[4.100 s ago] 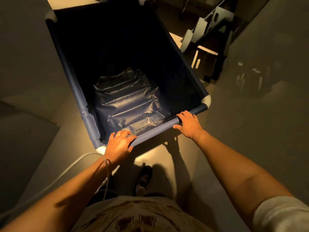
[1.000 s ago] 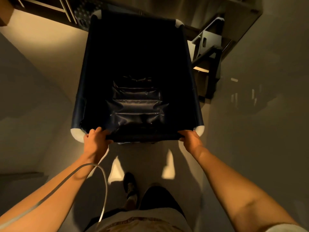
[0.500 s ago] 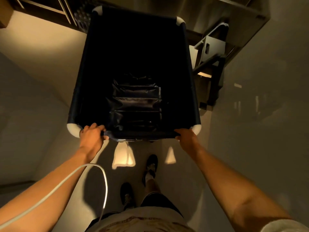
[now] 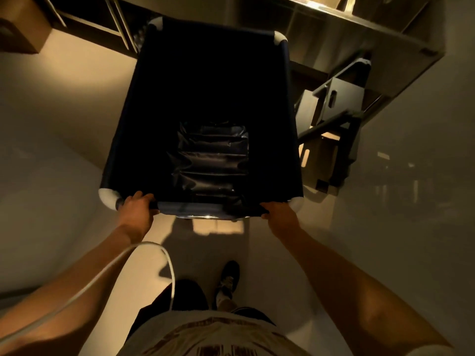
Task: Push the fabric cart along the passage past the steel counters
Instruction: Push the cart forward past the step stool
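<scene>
A dark blue fabric cart (image 4: 144, 116) with white corner pieces fills the middle of the head view, its inside dark and its wrinkled bottom just visible. My left hand (image 4: 136, 210) grips the near rail at the left corner. My right hand (image 4: 280, 214) grips the same rail near the right corner. Both arms stretch out in front of me, and the cart stands straight ahead in the passage. A steel counter (image 4: 46, 201) flanks me on the left and another steel counter (image 4: 411, 201) on the right.
A grey metal stand (image 4: 339, 109) with a dark frame sits close to the cart's right side. Shelving (image 4: 372, 34) crosses the far end ahead. A cardboard box (image 4: 20, 24) sits at the top left. A white cable (image 4: 159, 253) hangs by my left arm.
The cart has turned from angled to straight and rolled forward along the passage. My hands slid out to the rail's corners, and the far shelving is closer.
</scene>
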`<state>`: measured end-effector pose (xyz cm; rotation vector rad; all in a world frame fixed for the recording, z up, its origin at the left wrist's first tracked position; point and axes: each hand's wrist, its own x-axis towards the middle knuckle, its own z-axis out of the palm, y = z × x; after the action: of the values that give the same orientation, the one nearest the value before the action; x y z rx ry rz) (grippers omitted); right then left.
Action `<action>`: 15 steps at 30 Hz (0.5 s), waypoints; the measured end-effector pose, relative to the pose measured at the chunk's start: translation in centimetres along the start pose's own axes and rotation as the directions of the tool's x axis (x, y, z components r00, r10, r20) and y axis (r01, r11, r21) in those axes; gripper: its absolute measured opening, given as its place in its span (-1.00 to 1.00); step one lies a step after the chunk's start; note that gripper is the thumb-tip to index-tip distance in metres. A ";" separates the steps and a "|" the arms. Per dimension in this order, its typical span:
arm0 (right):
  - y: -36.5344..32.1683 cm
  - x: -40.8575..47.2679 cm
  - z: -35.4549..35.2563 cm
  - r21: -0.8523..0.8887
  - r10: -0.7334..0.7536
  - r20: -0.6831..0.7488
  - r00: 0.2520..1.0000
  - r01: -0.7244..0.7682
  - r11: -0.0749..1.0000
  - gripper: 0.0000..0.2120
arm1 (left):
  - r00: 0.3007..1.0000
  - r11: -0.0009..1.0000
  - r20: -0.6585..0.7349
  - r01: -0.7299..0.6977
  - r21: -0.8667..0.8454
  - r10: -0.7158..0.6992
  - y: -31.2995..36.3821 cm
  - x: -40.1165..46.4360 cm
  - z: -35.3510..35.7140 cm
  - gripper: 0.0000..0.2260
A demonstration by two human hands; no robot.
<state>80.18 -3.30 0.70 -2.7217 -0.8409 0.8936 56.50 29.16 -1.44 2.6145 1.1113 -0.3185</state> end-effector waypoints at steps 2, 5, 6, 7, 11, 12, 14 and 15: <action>0.2 1.5 -0.7 -0.017 -0.040 -0.026 0.999 0.039 0.999 -0.59 | 1.000 1.000 0.000 0.006 -0.028 -0.007 0.4 1.2 -0.1 -0.74; 0.3 3.6 -1.7 -0.042 -0.070 -0.042 0.997 0.068 0.997 -0.59 | 1.000 0.998 -0.026 0.005 -0.069 -0.007 1.0 2.7 -0.4 -0.75; 0.4 4.4 -2.1 -0.044 -0.077 -0.044 0.996 0.076 0.996 -0.59 | 0.999 0.997 -0.034 0.003 -0.079 -0.005 1.2 3.1 -0.4 -0.74; 0.5 5.2 -2.5 -0.055 -0.085 -0.046 0.995 0.082 0.995 -0.59 | 0.999 0.996 -0.044 0.002 -0.089 -0.006 1.3 3.7 -0.5 -0.73; 0.6 8.3 -4.1 -0.095 -0.095 -0.056 0.994 0.090 0.991 -0.59 | 0.999 0.999 -0.043 -0.001 -0.053 -0.002 1.8 6.7 -1.3 -0.73; 0.5 9.0 -4.5 -0.102 -0.099 -0.066 0.993 0.092 0.991 -0.59 | 0.999 0.999 -0.031 -0.008 -0.034 0.007 1.8 7.7 -1.6 -0.72; 0.3 10.4 -5.4 -0.111 -0.100 -0.080 0.992 0.091 0.990 -0.60 | 1.000 1.000 -0.014 -0.024 -0.012 0.023 1.7 9.5 -2.3 -0.70; 0.1 11.2 -6.0 -0.110 -0.098 -0.078 0.992 0.089 0.990 -0.60 | 0.999 0.999 -0.009 -0.033 -0.005 0.033 1.8 10.4 -2.5 -0.69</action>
<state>91.21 3.01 -0.10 -2.7604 -1.0173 0.7310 65.11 35.81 -2.00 2.6298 1.0696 -0.2967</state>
